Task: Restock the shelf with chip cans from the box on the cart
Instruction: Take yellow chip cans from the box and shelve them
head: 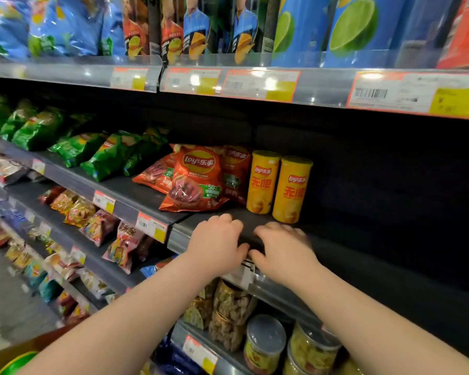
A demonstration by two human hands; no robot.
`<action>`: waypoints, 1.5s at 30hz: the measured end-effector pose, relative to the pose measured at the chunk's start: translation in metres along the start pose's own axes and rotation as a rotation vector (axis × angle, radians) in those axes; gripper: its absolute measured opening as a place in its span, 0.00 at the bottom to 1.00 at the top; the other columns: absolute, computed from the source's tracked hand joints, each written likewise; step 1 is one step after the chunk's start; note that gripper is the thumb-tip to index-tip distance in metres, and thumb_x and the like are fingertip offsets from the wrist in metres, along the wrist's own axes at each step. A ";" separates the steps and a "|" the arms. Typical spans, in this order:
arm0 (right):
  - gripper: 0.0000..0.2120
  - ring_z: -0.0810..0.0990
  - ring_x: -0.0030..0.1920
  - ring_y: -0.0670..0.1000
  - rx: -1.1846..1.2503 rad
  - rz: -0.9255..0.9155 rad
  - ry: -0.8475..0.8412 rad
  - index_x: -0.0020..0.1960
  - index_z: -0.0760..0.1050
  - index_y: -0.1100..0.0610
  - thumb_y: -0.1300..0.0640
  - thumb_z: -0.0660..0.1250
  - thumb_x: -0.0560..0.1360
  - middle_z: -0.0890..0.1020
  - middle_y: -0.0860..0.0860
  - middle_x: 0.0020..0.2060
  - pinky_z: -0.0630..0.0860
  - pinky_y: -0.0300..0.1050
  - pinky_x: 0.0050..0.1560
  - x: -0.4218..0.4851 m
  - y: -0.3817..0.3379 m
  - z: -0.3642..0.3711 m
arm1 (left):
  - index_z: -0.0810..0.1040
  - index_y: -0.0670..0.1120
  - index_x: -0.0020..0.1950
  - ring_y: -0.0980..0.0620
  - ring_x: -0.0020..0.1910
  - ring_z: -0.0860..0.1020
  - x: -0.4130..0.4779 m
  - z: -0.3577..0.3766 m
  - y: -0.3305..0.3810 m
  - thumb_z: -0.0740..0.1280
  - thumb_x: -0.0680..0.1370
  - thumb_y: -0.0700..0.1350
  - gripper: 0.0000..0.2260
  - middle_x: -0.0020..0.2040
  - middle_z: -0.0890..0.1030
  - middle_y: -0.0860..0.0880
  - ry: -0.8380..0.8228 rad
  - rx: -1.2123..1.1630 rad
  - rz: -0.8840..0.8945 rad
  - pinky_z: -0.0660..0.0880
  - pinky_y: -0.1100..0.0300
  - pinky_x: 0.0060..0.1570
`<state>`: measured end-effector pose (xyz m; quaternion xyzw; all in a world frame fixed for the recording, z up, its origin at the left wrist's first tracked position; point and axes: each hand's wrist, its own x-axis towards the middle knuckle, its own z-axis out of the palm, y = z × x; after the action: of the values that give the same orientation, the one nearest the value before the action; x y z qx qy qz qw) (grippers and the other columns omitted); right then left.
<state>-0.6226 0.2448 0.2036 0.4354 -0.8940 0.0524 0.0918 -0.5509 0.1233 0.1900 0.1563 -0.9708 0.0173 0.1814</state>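
Head: left hand point(216, 240), right hand point(283, 249) loose, empty, on shelf edge point(178, 236); open room right of cans point(291, 189)

bright overhead light | glare on price labels point(257, 83) | blurred, bowed edges

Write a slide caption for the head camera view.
Left hand and right hand rest on the shelf edge before two upright yellow chip cans beside red chip bags.
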 end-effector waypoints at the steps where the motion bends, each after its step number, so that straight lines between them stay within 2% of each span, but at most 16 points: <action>1: 0.17 0.71 0.63 0.55 -0.004 -0.035 0.028 0.64 0.70 0.50 0.46 0.58 0.77 0.74 0.51 0.61 0.66 0.52 0.62 -0.005 -0.004 0.001 | 0.73 0.47 0.61 0.46 0.58 0.73 -0.009 0.000 -0.002 0.60 0.78 0.56 0.17 0.56 0.74 0.48 0.019 -0.009 -0.001 0.71 0.53 0.52; 3: 0.15 0.71 0.62 0.54 -0.006 -0.105 0.078 0.61 0.71 0.50 0.47 0.58 0.77 0.75 0.49 0.59 0.66 0.52 0.62 -0.013 -0.011 0.003 | 0.74 0.47 0.60 0.46 0.57 0.74 -0.025 0.002 -0.007 0.59 0.77 0.57 0.18 0.56 0.75 0.49 0.043 -0.036 -0.007 0.73 0.53 0.52; 6: 0.14 0.74 0.58 0.55 0.008 -0.213 0.165 0.57 0.74 0.51 0.47 0.60 0.76 0.77 0.49 0.54 0.68 0.51 0.58 -0.023 -0.022 0.013 | 0.75 0.47 0.60 0.47 0.57 0.75 -0.048 0.003 -0.013 0.50 0.72 0.61 0.27 0.56 0.76 0.49 0.018 -0.015 -0.053 0.74 0.51 0.53; 9: 0.10 0.80 0.42 0.56 0.024 -0.312 0.241 0.44 0.78 0.52 0.49 0.69 0.66 0.80 0.49 0.39 0.75 0.49 0.41 -0.030 -0.035 0.026 | 0.74 0.48 0.62 0.47 0.59 0.73 -0.070 0.009 -0.018 0.57 0.75 0.58 0.21 0.58 0.75 0.50 -0.016 -0.012 -0.112 0.73 0.53 0.55; 11: 0.11 0.80 0.38 0.56 0.010 -0.332 0.215 0.40 0.79 0.53 0.49 0.73 0.60 0.80 0.49 0.35 0.76 0.48 0.37 -0.035 -0.044 0.035 | 0.74 0.48 0.63 0.48 0.59 0.73 -0.083 0.015 -0.023 0.58 0.76 0.58 0.21 0.58 0.75 0.50 -0.032 0.002 -0.136 0.73 0.54 0.54; 14: 0.11 0.80 0.45 0.57 -0.015 -0.365 0.138 0.43 0.79 0.54 0.48 0.70 0.65 0.81 0.51 0.40 0.75 0.52 0.47 -0.040 -0.055 0.049 | 0.79 0.45 0.54 0.44 0.49 0.78 -0.103 0.023 -0.030 0.57 0.71 0.58 0.22 0.50 0.79 0.47 -0.098 0.003 -0.176 0.76 0.53 0.44; 16: 0.13 0.77 0.53 0.58 -0.028 -0.403 0.108 0.49 0.78 0.54 0.48 0.64 0.71 0.80 0.52 0.47 0.70 0.54 0.56 -0.043 -0.064 0.054 | 0.81 0.45 0.47 0.43 0.43 0.80 -0.114 0.026 -0.036 0.54 0.68 0.59 0.24 0.45 0.81 0.47 -0.099 0.001 -0.191 0.77 0.53 0.35; 18: 0.15 0.72 0.60 0.57 -0.036 -0.408 0.051 0.56 0.75 0.54 0.48 0.60 0.75 0.78 0.51 0.55 0.63 0.54 0.62 -0.045 -0.076 0.060 | 0.78 0.46 0.54 0.45 0.51 0.78 -0.124 0.029 -0.042 0.52 0.70 0.60 0.25 0.51 0.78 0.48 -0.129 0.019 -0.217 0.76 0.53 0.43; 21: 0.15 0.73 0.60 0.57 -0.005 -0.416 0.004 0.56 0.74 0.53 0.47 0.61 0.74 0.78 0.52 0.55 0.64 0.53 0.60 -0.048 -0.098 0.069 | 0.73 0.48 0.61 0.47 0.58 0.74 -0.146 0.031 -0.059 0.58 0.76 0.58 0.19 0.57 0.74 0.49 -0.203 0.044 -0.260 0.71 0.55 0.49; 26: 0.16 0.70 0.64 0.55 -0.009 -0.447 -0.132 0.60 0.71 0.52 0.46 0.59 0.75 0.75 0.51 0.59 0.62 0.51 0.62 -0.056 -0.154 0.091 | 0.72 0.48 0.62 0.46 0.60 0.73 -0.203 0.027 -0.099 0.60 0.76 0.58 0.19 0.58 0.73 0.48 -0.338 0.016 -0.377 0.72 0.54 0.53; 31: 0.19 0.69 0.65 0.54 -0.007 -0.511 -0.238 0.63 0.70 0.51 0.44 0.59 0.76 0.74 0.50 0.61 0.61 0.52 0.65 -0.070 -0.224 0.114 | 0.71 0.49 0.65 0.46 0.63 0.71 -0.272 0.020 -0.148 0.61 0.76 0.59 0.22 0.61 0.73 0.48 -0.398 0.014 -0.506 0.72 0.53 0.58; 37: 0.18 0.70 0.64 0.55 -0.017 -0.569 -0.331 0.62 0.70 0.52 0.45 0.59 0.76 0.75 0.52 0.60 0.63 0.52 0.64 -0.094 -0.292 0.140 | 0.71 0.50 0.65 0.47 0.63 0.72 -0.355 0.017 -0.198 0.61 0.75 0.60 0.23 0.62 0.73 0.49 -0.462 -0.017 -0.646 0.73 0.52 0.59; 41: 0.20 0.71 0.65 0.56 -0.044 -0.600 -0.412 0.65 0.69 0.52 0.45 0.59 0.76 0.74 0.53 0.62 0.66 0.52 0.64 -0.113 -0.328 0.155 | 0.70 0.49 0.67 0.46 0.65 0.71 -0.403 0.016 -0.218 0.61 0.76 0.59 0.23 0.65 0.72 0.47 -0.515 -0.040 -0.691 0.71 0.52 0.59; 45: 0.21 0.71 0.64 0.57 -0.037 -0.578 -0.519 0.65 0.69 0.52 0.44 0.59 0.76 0.74 0.54 0.62 0.67 0.51 0.62 -0.134 -0.358 0.172 | 0.71 0.51 0.66 0.47 0.62 0.73 -0.444 0.015 -0.238 0.61 0.75 0.60 0.23 0.61 0.74 0.49 -0.566 -0.057 -0.733 0.73 0.52 0.58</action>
<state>-0.2802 0.0976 0.0123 0.6665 -0.7287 -0.1036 -0.1186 -0.0892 0.0282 0.0112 0.4828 -0.8628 -0.1181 -0.0923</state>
